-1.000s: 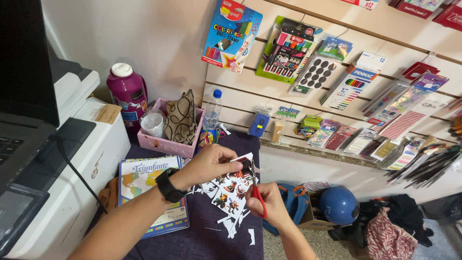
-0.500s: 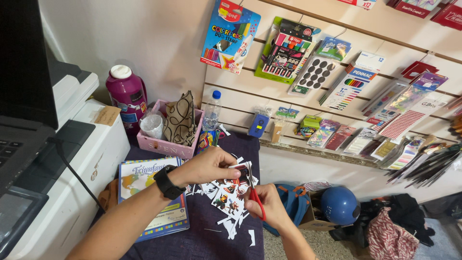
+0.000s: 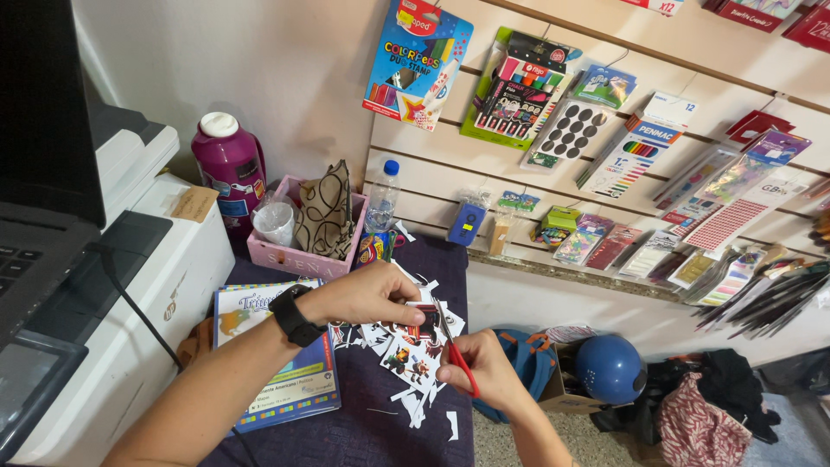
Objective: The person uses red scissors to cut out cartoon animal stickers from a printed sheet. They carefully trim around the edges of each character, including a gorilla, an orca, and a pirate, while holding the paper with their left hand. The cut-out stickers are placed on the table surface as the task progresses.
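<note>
My left hand (image 3: 367, 294), with a black watch on its wrist, pinches a white printed sheet of small colourful figures (image 3: 413, 346) above a purple cloth-covered table (image 3: 354, 424). My right hand (image 3: 484, 370) grips red-handled scissors (image 3: 456, 353), whose blades point up into the sheet beside my left fingers. White paper scraps (image 3: 451, 424) lie on the cloth around and below the sheet.
A colourful booklet (image 3: 275, 380) lies left of the sheet. Behind stand a pink tray (image 3: 294, 258) with a cup and patterned bag, a magenta flask (image 3: 229, 173) and a water bottle (image 3: 381, 201). A white printer (image 3: 130, 285) fills the left. Stationery packs hang on the wall; a blue helmet (image 3: 609, 367) lies on the floor.
My left hand has turned the sheet slightly and drawn it closer. The scissors have moved up further into the paper.
</note>
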